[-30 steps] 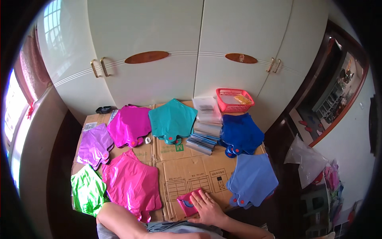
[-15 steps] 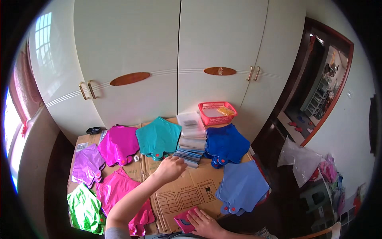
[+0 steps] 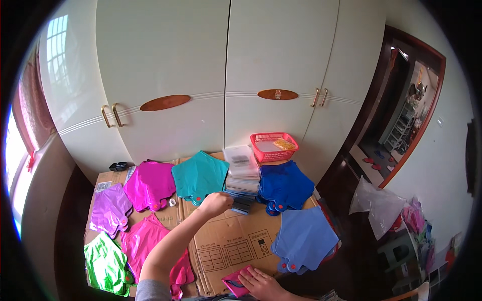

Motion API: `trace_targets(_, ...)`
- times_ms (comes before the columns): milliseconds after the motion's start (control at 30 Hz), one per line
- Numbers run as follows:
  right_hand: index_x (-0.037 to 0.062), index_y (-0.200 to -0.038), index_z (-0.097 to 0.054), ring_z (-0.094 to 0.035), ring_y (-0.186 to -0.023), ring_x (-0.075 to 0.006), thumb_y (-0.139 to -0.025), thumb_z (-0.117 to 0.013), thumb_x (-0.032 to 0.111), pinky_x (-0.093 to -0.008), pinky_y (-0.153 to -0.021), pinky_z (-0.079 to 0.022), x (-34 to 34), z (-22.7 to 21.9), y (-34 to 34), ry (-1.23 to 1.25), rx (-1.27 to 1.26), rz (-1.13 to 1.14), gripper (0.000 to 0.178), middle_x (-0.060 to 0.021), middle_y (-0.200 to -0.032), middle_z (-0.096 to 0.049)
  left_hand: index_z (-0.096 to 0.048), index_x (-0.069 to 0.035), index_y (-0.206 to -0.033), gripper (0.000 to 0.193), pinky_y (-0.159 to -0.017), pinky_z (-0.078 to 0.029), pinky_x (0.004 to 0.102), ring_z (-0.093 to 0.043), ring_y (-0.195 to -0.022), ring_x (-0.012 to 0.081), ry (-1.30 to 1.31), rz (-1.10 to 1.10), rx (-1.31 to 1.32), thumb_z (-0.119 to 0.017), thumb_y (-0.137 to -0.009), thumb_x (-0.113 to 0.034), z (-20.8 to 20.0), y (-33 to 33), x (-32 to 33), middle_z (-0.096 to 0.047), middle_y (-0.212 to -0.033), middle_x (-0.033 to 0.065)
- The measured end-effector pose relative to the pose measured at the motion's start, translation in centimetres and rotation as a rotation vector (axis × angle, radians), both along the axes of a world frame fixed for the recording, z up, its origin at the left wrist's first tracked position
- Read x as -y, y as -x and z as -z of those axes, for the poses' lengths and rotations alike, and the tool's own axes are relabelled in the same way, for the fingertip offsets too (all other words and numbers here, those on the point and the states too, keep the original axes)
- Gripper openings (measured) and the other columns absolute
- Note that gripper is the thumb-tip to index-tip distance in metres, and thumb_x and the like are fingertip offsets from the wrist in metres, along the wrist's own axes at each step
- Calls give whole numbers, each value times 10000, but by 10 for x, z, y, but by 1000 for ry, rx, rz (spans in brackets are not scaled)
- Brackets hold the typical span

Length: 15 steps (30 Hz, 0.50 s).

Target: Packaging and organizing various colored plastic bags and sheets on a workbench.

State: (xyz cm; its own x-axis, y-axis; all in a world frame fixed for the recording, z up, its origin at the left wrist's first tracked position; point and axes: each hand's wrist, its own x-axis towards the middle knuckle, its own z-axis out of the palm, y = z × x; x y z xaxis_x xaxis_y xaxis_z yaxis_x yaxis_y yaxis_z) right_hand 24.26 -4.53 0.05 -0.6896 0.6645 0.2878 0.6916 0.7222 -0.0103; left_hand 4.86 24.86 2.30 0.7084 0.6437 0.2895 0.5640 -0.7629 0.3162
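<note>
My left hand [image 3: 218, 202] reaches over the cardboard to the left edge of a fanned stack of flat cards or sleeves [image 3: 241, 193]. Its fingers are pinched together there; whatever is between them is hidden. Close to the front edge, my right hand [image 3: 261, 284] lies flat with fingers stretched over a folded pink piece [image 3: 234, 284], which shows a dark curved shape on its face. A teal stack of shiny angular sheets [image 3: 201, 174] lies just beyond my left hand. To the right are a dark blue stack [image 3: 285, 184] and a lighter blue one [image 3: 306, 236].
More stacks lie at left: magenta [image 3: 149, 184], purple [image 3: 110, 208], hot pink [image 3: 145, 242] and bright green [image 3: 106, 261]. A red basket [image 3: 258, 154] with a yellow packet [image 3: 284, 144] stands at the back, beside clear sleeves [image 3: 237, 156]. Cabinet doors rise behind the cardboard [image 3: 221, 236].
My left hand has shifted slightly left and stays closed at the card stack. My right hand remains on the pink piece. The whole view has dipped a little.
</note>
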Motion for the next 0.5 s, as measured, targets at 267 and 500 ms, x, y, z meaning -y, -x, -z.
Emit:
trace_targets(267,30,-1091,-638,-666,-911,-299,-794,-688,339,-368,-805,-532,-21,-3,-13,209,-418,110,432,-141,-1025,-679,-636,-84,-779,44,-662,-505,328,-586,-785,226,-342,127,77,-628,-740,-103,-77,19,32,-622,-809,42)
trace_targets(500,-3,-1091,-602,-613,-894,-117,-894,-619,101,-280,-795,-496,-96,-34,-44,1174,-1476,362,224,-57,-1011,-653,-630,-100,-878,188,-609,-492,303,-576,-768,171,-451,215,-76,-612,-697,-148,-101,85,145,-572,-830,9)
